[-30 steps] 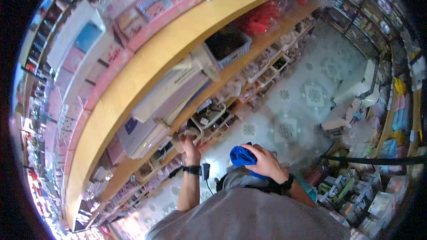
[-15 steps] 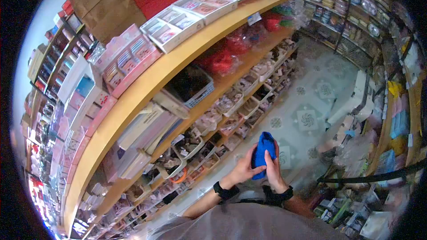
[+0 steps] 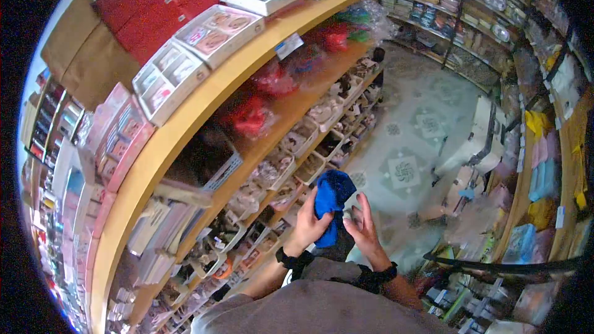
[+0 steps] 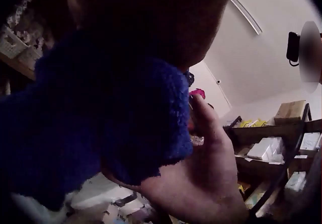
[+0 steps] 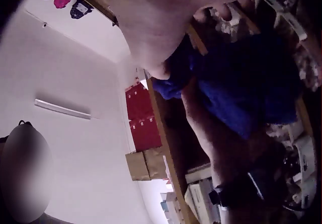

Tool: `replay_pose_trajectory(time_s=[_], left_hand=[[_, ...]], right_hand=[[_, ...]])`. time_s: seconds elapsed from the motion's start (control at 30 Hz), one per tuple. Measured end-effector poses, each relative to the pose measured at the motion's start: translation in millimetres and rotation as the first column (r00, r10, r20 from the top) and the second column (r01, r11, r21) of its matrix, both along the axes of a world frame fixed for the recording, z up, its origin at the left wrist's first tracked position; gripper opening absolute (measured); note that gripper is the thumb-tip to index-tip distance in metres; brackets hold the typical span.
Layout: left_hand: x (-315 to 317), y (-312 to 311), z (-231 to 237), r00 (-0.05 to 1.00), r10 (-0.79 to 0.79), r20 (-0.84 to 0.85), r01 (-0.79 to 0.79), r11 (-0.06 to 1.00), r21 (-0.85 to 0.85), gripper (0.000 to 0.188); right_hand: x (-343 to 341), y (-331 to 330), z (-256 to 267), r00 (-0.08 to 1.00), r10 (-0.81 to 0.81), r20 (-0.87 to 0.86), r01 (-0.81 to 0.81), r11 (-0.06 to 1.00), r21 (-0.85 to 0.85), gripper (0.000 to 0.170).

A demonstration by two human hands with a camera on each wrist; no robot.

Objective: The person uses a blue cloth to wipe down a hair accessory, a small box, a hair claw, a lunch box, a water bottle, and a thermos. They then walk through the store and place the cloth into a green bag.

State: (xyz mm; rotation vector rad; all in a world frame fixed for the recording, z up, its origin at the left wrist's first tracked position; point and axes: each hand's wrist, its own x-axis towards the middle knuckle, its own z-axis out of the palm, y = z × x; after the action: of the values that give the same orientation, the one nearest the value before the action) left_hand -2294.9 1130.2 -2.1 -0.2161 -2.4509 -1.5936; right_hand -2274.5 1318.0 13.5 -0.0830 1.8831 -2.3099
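A fuzzy blue cloth (image 3: 333, 193), bunched up, is held in front of the body over the aisle. The left hand (image 3: 307, 227) grips it from the left side, thumb across its near face. Just to its right, the right hand (image 3: 366, 232) has its fingers raised and spread, its thumb right at the cloth's edge. In the left wrist view, the dark blue cloth (image 4: 100, 123) fills much of the picture, with the right palm (image 4: 196, 178) behind it. The right wrist view has the cloth (image 5: 246, 83) hanging over the left hand and forearm.
A long wooden shelf unit (image 3: 176, 127) runs along the left, with boxed goods on top and bins (image 3: 309, 170) of small items below. White equipment (image 3: 476, 136) stands on the tiled floor (image 3: 405, 170). A black bar (image 3: 501, 266) crosses at the right, near packed shelves.
The right hand came off its grip and opened beside the cloth, which the left hand now holds. A second ago the left hand was at the shelf bins and the right held the cloth.
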Motion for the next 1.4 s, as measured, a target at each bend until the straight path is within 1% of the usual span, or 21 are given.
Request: replay_pose_trajectory(time_s=[0.07,0.1,0.13,0.17,0.2,0.27,0.4,0.53,0.6,0.67,0.8,0.87,0.9,1.0,1.03,1.13,1.17,1.23,1.3,1.37,1.4], left_hand=[[-32,31,17,0.999,-0.014,-0.04,0.01,0.996,-0.091,0.075],[-48,44,4,0.991,-0.045,-0.127,0.022,0.983,-0.18,0.075],[-64,59,15,0.988,-0.15,-0.045,0.142,0.98,-0.139,0.076],[-79,75,15,0.984,-0.174,-0.047,0.167,0.978,-0.123,0.077],[-94,85,18,0.979,-0.199,-0.041,0.193,0.975,-0.108,0.078],[-129,92,47,0.928,-0.369,-0.054,0.359,0.923,-0.139,0.082],[-195,98,86,0.814,-0.571,-0.108,0.541,0.812,-0.221,0.082],[-256,98,99,0.767,-0.627,-0.133,0.602,0.776,-0.187,0.062],[-277,101,100,0.809,-0.578,-0.113,0.557,0.813,-0.171,0.042],[-300,105,88,0.829,-0.556,-0.06,0.547,0.828,-0.123,0.032],[-345,117,80,0.933,-0.337,-0.129,0.307,0.929,-0.207,0.026],[-367,127,90,0.975,-0.195,-0.11,0.168,0.961,-0.221,0.025],[-377,134,94,0.994,-0.111,-0.025,0.102,0.97,-0.222,0.023],[-413,167,103,0.994,0.103,-0.032,-0.107,0.983,-0.149,0.022],[-426,181,102,0.989,0.143,0.047,-0.14,0.988,-0.064,0.021],[-467,224,107,0.98,0.169,-0.101,-0.185,0.968,-0.171,0.021],[-479,236,110,0.969,0.134,-0.21,-0.189,0.944,-0.269,0.022],[-500,264,111,0.977,0.118,-0.177,-0.159,0.958,-0.239,0.021],[-520,289,104,0.983,0.065,-0.171,-0.106,0.965,-0.242,0.022],[-532,310,98,0.998,-0.024,-0.057,0.01,0.972,-0.233,0.023],[-539,320,95,0.998,-0.069,-0.004,0.066,0.972,-0.225,0.023]], right_hand=[[-28,9,-1,0.999,-0.013,0.049,0.017,0.996,-0.082,0.082],[-43,11,-9,0.999,-0.019,0.042,0.023,0.994,-0.109,0.081],[-60,16,-15,0.999,-0.018,0.033,0.022,0.991,-0.132,0.08],[-74,22,-18,0.996,-0.074,0.05,0.077,0.996,-0.043,0.073],[-94,29,-25,0.985,-0.159,-0.067,0.162,0.986,0.036,0.062],[-125,51,-10,0.962,-0.204,0.182,0.243,0.942,-0.232,0.048],[-185,76,16,0.951,-0.277,0.135,0.302,0.925,-0.23,0.043],[-222,84,35,0.926,-0.264,0.27,0.327,0.918,-0.224,0.037],[-241,92,53,0.915,-0.249,0.318,0.321,0.926,-0.199,0.036],[-263,107,22,0.918,-0.247,0.309,0.302,0.942,-0.143,0.038],[-320,144,8,0.952,-0.141,0.271,0.165,0.984,-0.068,0.042],[-345,165,13,0.958,-0.083,0.273,0.098,0.994,-0.042,0.044],[-361,178,0,0.958,-0.047,0.283,0.085,0.988,-0.125,0.044],[-417,219,2,0.992,0.074,0.1,-0.066,0.995,-0.073,0.044],[-431,230,16,0.991,0.083,0.109,-0.068,0.988,-0.136,0.042],[-472,271,20,0.993,0.089,0.081,-0.076,0.986,-0.149,0.043],[-486,282,18,0.991,0.103,0.083,-0.092,0.987,-0.131,0.044],[-506,304,13,0.989,0.11,0.099,-0.1,0.99,-0.097,0.045],[-513,320,13,0.976,0.152,0.158,-0.125,0.978,-0.166,0.047],[-525,328,10,0.955,0.166,0.245,-0.095,0.956,-0.278,0.047],[-532,336,3,0.966,0.194,0.173,-0.163,0.97,-0.181,0.052]])
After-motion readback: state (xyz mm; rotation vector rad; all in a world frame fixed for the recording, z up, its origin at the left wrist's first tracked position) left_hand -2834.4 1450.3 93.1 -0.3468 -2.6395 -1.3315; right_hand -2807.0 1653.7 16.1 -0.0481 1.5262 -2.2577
